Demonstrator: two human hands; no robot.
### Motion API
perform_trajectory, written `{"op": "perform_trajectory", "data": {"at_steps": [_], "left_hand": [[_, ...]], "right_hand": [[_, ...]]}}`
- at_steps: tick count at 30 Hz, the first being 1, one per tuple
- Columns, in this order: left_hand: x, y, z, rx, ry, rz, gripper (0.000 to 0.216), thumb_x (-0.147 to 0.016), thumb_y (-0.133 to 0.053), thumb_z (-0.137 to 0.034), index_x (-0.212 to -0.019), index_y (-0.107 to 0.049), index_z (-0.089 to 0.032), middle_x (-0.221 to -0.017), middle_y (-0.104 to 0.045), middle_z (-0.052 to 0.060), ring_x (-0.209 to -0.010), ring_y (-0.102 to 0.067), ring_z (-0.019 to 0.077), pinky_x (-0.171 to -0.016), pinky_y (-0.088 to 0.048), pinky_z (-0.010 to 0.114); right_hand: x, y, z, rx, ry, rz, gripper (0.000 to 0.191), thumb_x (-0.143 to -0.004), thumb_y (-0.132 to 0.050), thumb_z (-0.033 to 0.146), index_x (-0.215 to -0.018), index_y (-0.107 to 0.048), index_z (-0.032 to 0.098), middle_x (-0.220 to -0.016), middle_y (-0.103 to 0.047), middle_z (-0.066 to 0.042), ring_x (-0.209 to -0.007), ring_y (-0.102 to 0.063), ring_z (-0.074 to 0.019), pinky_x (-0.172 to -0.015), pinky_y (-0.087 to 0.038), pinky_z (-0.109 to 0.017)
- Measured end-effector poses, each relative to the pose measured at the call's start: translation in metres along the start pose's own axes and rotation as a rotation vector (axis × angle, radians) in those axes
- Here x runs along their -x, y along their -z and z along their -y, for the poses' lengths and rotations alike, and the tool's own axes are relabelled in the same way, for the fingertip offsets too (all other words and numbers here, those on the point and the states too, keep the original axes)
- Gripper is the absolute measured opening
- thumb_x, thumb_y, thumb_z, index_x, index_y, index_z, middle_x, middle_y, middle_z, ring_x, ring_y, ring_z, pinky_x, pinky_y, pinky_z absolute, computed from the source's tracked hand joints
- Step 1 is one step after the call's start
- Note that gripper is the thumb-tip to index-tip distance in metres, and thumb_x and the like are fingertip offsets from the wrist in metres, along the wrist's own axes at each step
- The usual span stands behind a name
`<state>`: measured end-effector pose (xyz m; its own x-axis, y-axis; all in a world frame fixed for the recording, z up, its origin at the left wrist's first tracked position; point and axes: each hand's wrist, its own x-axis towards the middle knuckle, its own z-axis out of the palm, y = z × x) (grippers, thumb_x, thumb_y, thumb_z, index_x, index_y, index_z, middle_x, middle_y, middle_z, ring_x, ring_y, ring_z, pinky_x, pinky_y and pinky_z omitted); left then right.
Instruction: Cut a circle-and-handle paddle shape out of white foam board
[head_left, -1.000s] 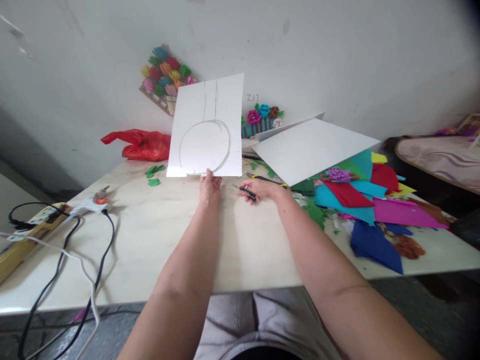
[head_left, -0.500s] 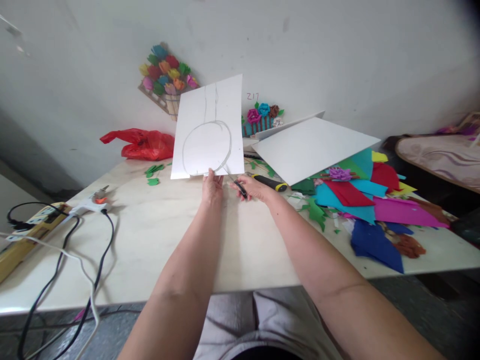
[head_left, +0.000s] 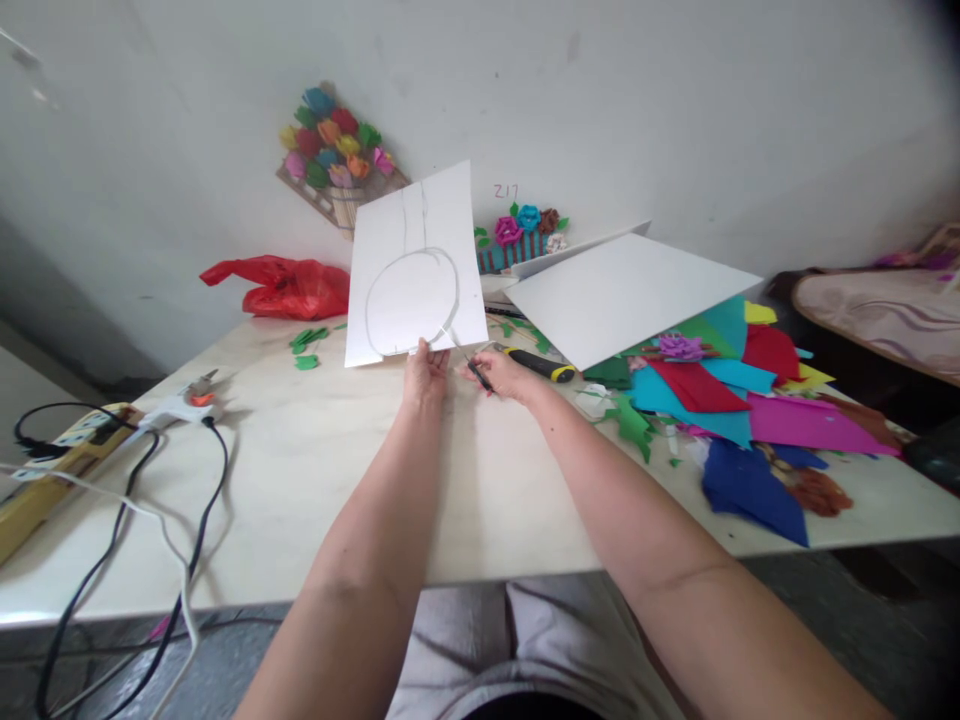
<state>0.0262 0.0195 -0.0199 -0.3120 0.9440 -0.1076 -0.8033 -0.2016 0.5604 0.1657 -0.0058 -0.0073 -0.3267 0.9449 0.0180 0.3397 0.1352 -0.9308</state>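
A white sheet of card (head_left: 412,300) stands raised and tilted in front of me, with a large circle and two lines above it drawn in pencil. My left hand (head_left: 426,375) grips its lower edge, thumb on the front and fingers behind. In my right hand (head_left: 501,376) is a pair of scissors (head_left: 481,376) with dark handles. Their blades reach up to the card's lower edge, close to the lower right of the circle. Whether the blades are open or closed is too small to tell.
A white board (head_left: 630,290) leans at the back right, beside a black-and-yellow handled tool (head_left: 540,364). Coloured sheets (head_left: 712,390) are heaped at right. A red plastic bag (head_left: 289,288) lies behind. A power strip (head_left: 67,460), cords and a glue gun (head_left: 184,400) occupy the left.
The card has tipped back and turned slightly, its top edge now lower and its right corner farther left. The scissors have shifted a little with my right hand.
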Motion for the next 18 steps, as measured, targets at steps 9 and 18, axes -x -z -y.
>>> {"op": "perform_trajectory", "data": {"at_steps": [9,18], "left_hand": [[0.004,-0.003,-0.004,-0.021,0.013,-0.028,0.015,-0.089,-0.063,-0.018,-0.076,-0.055,-0.020,-0.072,-0.067,-0.002,-0.071,-0.068,0.0112,-0.083,-0.053,0.028],[0.002,0.000,-0.001,-0.001,0.026,-0.005,0.015,-0.092,-0.056,-0.015,-0.078,-0.057,-0.019,-0.074,-0.069,-0.001,-0.071,-0.068,0.0109,-0.085,-0.053,0.028]], "right_hand": [[-0.010,0.002,-0.014,-0.071,0.085,-0.035,0.032,-0.065,-0.079,0.041,-0.077,-0.066,0.015,-0.059,-0.056,0.004,-0.048,-0.044,-0.0058,-0.040,-0.036,-0.016],[0.004,0.008,-0.001,-0.119,0.095,-0.008,0.033,-0.065,-0.078,0.043,-0.071,-0.063,0.014,-0.051,-0.048,0.005,-0.043,-0.040,-0.0056,-0.035,-0.034,-0.017]]}}
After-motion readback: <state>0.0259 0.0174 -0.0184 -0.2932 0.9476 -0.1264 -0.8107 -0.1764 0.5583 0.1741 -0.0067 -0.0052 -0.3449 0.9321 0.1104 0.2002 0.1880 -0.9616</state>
